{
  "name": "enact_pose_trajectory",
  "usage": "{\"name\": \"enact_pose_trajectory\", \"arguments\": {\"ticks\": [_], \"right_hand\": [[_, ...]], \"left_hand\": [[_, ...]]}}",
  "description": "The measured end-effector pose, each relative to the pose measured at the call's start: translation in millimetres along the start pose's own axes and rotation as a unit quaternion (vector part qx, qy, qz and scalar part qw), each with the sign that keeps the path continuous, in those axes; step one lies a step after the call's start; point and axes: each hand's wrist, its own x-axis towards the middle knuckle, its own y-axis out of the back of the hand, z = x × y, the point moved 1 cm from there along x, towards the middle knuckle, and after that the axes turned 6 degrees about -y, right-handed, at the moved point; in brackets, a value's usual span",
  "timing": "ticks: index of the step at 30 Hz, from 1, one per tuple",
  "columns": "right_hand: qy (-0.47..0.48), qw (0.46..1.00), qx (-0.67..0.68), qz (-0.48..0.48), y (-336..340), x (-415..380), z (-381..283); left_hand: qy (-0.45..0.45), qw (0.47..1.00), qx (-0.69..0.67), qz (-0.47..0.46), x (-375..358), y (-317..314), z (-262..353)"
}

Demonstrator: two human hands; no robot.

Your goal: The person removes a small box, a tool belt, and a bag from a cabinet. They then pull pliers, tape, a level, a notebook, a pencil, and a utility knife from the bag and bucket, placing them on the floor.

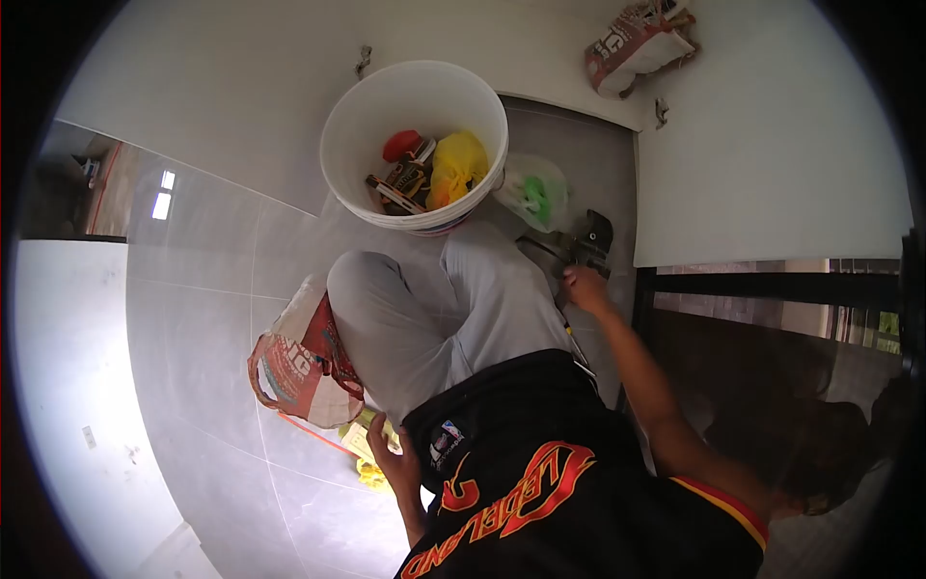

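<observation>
My right hand [585,288] reaches out along the floor to the right of my knees, fingers curled against the near end of a dark object [593,241]. The object has a black rounded end; its exact kind is hard to make out. By my left hip, my left hand [391,454] is held with thumb and fingers apart, and nothing shows in it. Close to that hand lie a red-and-white printed sack [299,372] and a yellow item [371,473], partly hidden.
Ahead of my knees stands a white bucket [340,145] holding a yellow bag, a red item and dark packages. Beside it lies a clear plastic bag [532,193] with something green inside. Another printed sack [637,53] sits farther back by the white panels [772,145].
</observation>
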Motion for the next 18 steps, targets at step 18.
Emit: {"name": "enact_pose_trajectory", "arguments": {"ticks": [18], "right_hand": [[0.076, 0.970, -0.196, 0.120, 62.1, 71.7, -60.3]], "left_hand": [[-0.028, 0.988, 0.037, 0.146, 22.3, -52.7, 48.8]]}}
